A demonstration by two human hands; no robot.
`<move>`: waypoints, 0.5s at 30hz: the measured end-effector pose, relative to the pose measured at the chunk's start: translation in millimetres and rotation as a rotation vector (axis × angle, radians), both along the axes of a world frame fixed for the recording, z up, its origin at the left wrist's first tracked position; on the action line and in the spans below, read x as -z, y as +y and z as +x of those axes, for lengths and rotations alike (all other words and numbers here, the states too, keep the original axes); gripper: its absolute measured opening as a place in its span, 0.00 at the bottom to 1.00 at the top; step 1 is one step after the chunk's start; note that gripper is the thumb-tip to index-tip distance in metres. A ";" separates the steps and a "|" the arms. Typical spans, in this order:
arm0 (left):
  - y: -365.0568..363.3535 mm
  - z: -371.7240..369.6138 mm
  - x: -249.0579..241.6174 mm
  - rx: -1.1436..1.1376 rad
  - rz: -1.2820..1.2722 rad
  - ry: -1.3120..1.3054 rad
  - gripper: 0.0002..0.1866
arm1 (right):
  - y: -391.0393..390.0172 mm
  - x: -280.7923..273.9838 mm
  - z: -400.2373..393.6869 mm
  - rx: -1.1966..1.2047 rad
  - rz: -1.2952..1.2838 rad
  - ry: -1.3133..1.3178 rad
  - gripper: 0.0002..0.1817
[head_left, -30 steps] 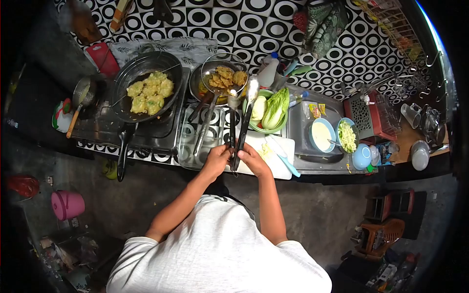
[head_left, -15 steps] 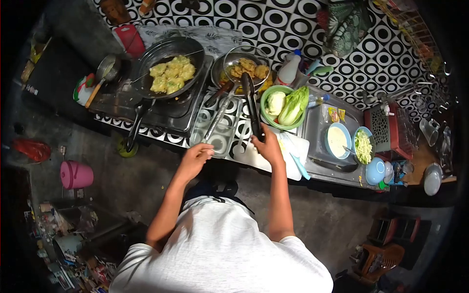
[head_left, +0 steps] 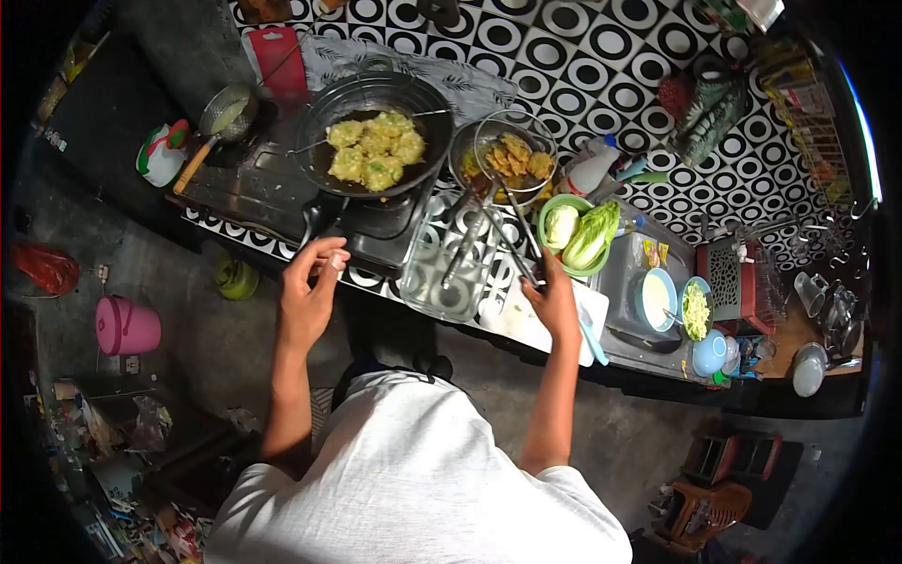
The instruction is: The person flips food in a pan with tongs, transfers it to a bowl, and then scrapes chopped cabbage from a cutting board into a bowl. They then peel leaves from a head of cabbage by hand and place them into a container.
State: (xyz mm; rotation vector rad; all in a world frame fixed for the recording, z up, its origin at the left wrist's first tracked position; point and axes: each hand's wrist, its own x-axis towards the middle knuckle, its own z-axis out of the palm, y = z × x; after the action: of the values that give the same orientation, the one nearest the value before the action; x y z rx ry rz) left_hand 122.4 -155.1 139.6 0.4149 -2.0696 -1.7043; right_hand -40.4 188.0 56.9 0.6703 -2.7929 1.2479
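Observation:
My left hand (head_left: 315, 282) is beside the near end of the frying pan's black handle (head_left: 319, 218), fingers loosely bent and apart, overlapping the handle's end in this view. Several yellow battered fritters (head_left: 378, 150) lie in the black frying pan (head_left: 310, 141) on the stove. In my right hand (head_left: 556, 303) is a pair of dark tongs (head_left: 515, 246), arms spread, pointing towards the round wire strainer (head_left: 552, 141). Browned fritters (head_left: 515, 158) rest in that strainer, over a metal pan (head_left: 460, 155). The strainer's handle reaches over a clear glass dish (head_left: 423, 282).
A green bowl (head_left: 573, 265) holds napa cabbage (head_left: 594, 235) right of the tongs. Further right are a blue bowl of batter (head_left: 655, 299) and one of shredded vegetable (head_left: 695, 310). A light-blue knife (head_left: 594, 343) lies by a white board (head_left: 594, 305). A small pot (head_left: 228, 113) stands left.
My left hand has moved left, from near the glass dish to the frying pan's handle. The tongs' arms have spread apart. The whole view has shifted as my head turned.

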 end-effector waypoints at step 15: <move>-133.8 0.0 40.2 0.216 -0.143 -0.273 0.19 | -156.0 -225.7 -42.4 -0.350 1.055 0.433 0.40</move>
State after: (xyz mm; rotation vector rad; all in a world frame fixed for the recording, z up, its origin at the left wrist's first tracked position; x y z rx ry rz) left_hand 122.4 -288.9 99.4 0.4104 -2.4961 -1.6807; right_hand -82.8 32.0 282.6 1.2695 -2.8007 -0.4866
